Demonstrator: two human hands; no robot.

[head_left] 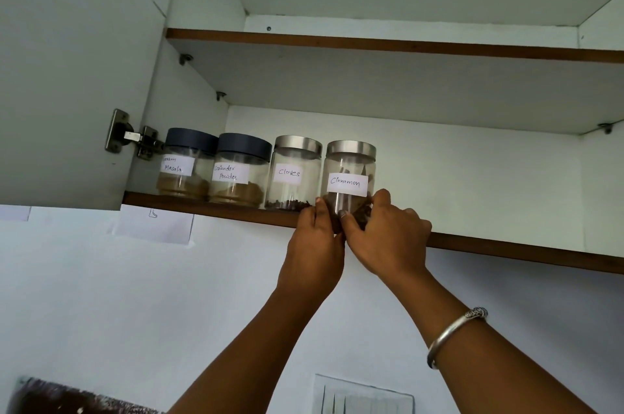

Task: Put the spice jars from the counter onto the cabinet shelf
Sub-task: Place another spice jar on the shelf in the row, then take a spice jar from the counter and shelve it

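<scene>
Several labelled glass spice jars stand in a row at the left of the lower cabinet shelf (506,246). From the left they are a black-lidded masala jar (184,165), a black-lidded coriander powder jar (238,172), a steel-lidded cloves jar (293,173) and a steel-lidded cinnamon jar (349,173). The cinnamon jar sits at the shelf's front edge. My left hand (315,244) and my right hand (388,238) both grip its base, one on each side, fingers curled round the glass. The jar's bottom is hidden by my fingers.
The cabinet door (74,75) stands open at the left on its hinge (135,138). An upper shelf (371,43) runs above the jars. Shelf space continues to the right of the cinnamon jar. A wall switch plate (363,395) and a dark counter corner (50,396) lie below.
</scene>
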